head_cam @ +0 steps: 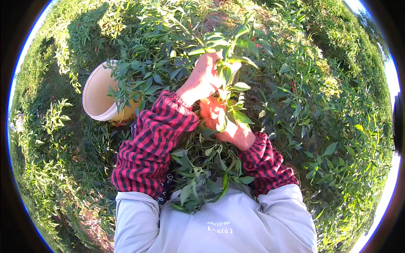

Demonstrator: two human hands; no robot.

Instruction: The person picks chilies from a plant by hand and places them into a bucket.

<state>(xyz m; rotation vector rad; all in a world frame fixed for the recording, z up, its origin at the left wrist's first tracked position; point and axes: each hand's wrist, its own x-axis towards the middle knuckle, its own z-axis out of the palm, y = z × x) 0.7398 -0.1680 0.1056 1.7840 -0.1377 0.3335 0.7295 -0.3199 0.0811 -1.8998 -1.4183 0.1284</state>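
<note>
My left hand (204, 77) reaches up from the left in a red-and-black checked oversleeve, its fingers closed around the leafy top of a pepper plant branch (227, 74). Just below it is my right hand (221, 121), bent in among the leaves of the same branch. Strong sunlight and foliage hide its fingertips, so I cannot see what they hold. Against my grey shirt rests a bunch of pepper foliage (202, 177), with a long green chili pepper (225, 186) hanging from it.
Left of my left forearm, a pale plastic bucket (98, 91) leans among the plants, its mouth partly covered by leaves. Dense pepper plants (329, 126) surround me, with small red peppers (293, 85) on some. Dry straw-coloured ground (95, 221) shows at lower left.
</note>
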